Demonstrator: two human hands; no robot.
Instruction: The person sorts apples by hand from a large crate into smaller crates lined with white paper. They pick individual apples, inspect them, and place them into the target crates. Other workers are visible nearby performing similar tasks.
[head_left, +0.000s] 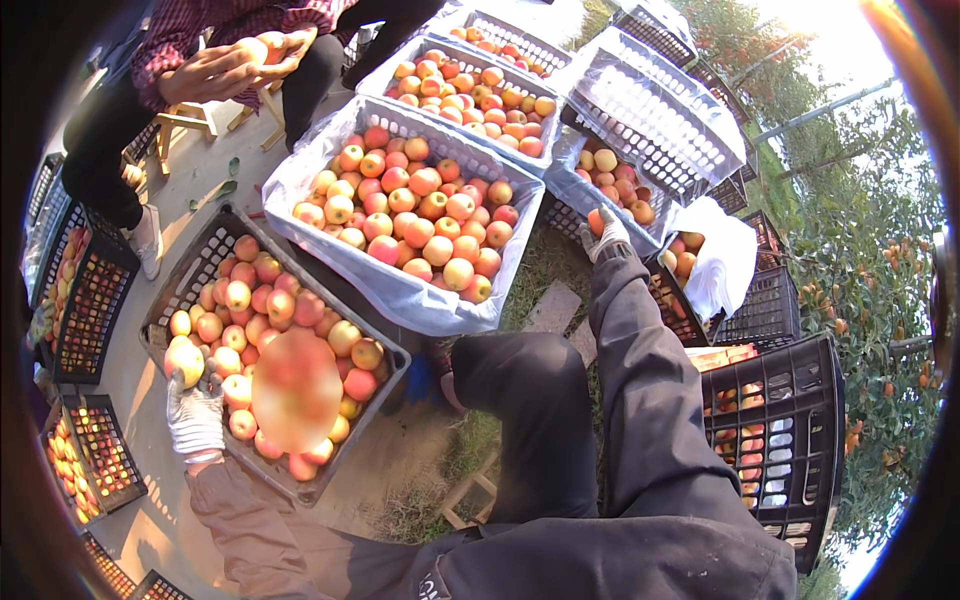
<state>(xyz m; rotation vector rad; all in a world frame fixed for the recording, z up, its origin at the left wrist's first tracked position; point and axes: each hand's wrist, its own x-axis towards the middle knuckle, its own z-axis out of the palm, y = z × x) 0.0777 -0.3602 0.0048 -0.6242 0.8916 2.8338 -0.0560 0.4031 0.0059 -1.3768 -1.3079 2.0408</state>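
My left hand (195, 412), in a striped knit glove, grips a pale yellow-red apple (184, 360) at the left edge of a black plastic crate (390, 382) full of apples. A blurred oval covers part of that crate's contents. On my other side, my gloved right hand (611, 238) has its fingers around an orange-red apple (596, 223). It is at the near edge of a plastic-lined crate (566, 169) partly filled with apples. Between my hands stands a large crate with a clear plastic liner (405, 296), heaped with red and yellow apples.
Another lined crate of apples (551, 127) stands behind. A co-worker's hands (232, 67) hold apples at upper left. Black crates (94, 300) line the left side, and a tall black crate (780, 442) stands close on my right. White liners (720, 255) lie beside fruit trees (870, 300).
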